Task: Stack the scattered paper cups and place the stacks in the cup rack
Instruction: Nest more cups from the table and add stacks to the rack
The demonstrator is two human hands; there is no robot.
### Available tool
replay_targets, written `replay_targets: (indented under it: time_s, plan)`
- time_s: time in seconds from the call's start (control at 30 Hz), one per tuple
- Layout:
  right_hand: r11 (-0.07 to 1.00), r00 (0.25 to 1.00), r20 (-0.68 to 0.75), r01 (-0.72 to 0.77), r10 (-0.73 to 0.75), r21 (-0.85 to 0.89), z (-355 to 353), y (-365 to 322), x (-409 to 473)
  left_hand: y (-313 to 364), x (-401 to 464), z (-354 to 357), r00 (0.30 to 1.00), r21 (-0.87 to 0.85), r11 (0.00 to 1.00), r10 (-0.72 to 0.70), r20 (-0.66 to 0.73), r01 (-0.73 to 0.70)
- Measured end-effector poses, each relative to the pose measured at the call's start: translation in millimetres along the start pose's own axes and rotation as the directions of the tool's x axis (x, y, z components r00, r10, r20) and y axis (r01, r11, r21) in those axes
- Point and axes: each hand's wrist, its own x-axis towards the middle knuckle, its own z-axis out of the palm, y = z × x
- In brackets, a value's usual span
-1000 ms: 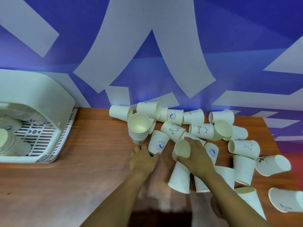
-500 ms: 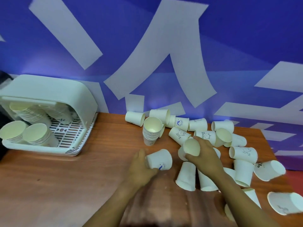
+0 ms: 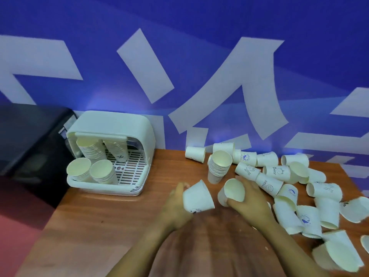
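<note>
Lifted since before, left hand point(image 3: 175, 206) and right hand point(image 3: 249, 200) each grip a cup; loose cups point(image 3: 323, 190) crowd rightward.

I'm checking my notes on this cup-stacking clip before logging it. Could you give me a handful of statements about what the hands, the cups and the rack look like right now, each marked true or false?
1. The left hand holds a paper cup. True.
2. The right hand is empty. False: it grips a cup whose open mouth faces the camera.
3. The cup rack holds no cups. False: several stacks already sit in it.
4. A partial stack stands on the table just beyond the hands. True.
5. All loose cups stand upright. False: most lie on their sides, right of the hands.
</note>
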Motion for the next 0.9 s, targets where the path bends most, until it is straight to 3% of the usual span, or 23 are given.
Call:
replay_targets:
  time_s: [0.17,0.47,0.7,0.9]
  plan:
    - [1.000,0.999,0.042,-0.002,0.001,0.023,43,-67,-17,-41,-13,-69,1.000,0.025,1.000,0.010,-0.001,-0.010]
    - [0.999,0.997,0.067,0.027,-0.028,0.017,128,-187,-33,-125,-44,-186,0.991,0.207,0.978,0.012,-0.134,0.017]
    - [0.997,0.987,0.144,0.069,-0.074,0.037,167,-253,-34,-164,-55,-255,0.987,-0.019,0.999,0.039,-0.156,-0.042]
    - [0.989,0.979,0.142,0.149,-0.149,0.011,178,-282,-15,-164,-42,-297,0.964,-0.123,0.986,0.076,-0.256,-0.111]
